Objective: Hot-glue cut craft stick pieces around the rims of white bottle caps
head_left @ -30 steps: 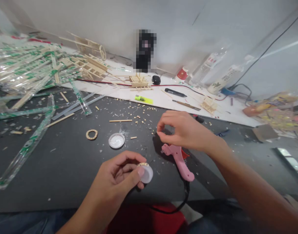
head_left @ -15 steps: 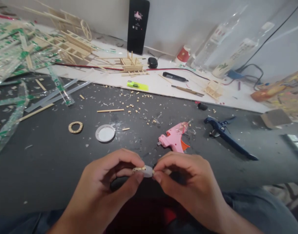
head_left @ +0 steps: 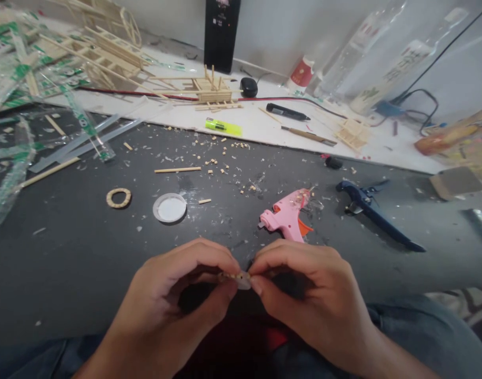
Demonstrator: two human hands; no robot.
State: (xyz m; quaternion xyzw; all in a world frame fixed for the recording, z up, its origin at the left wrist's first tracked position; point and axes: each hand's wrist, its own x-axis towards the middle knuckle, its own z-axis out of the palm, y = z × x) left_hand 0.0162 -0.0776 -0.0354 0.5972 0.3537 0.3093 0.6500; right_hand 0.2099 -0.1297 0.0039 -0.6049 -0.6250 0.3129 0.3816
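Between my fingertips, close to the table's front edge, is a small pale bottle cap [head_left: 244, 283] with little wooden pieces along its upper rim. My left hand [head_left: 177, 295] pinches its left side between thumb and fingers. At the right edge, my right hand [head_left: 314, 292] presses thumb and fingertips together on the cap; whether a tiny wooden piece is also in that pinch, I cannot tell. Much of the cap is hidden by fingers. Beyond my hands lie a ring of wooden pieces [head_left: 118, 198], a round white lid [head_left: 169, 208] and a pink glue gun [head_left: 286, 215].
Dark blue cutting pliers [head_left: 377, 216] lie at the right, near a grey block [head_left: 456, 182]. Wood crumbs and a thin stick [head_left: 177, 170] are scattered mid-table. Behind are a yellow highlighter [head_left: 223, 126], a black pen [head_left: 287, 111], wooden models [head_left: 214, 90] and plastic wrappers [head_left: 81, 113].
The view has tilted slightly downward, so things behind sit higher in the picture. The cap has turned a little between my fingers, and both hands keep their pinch.
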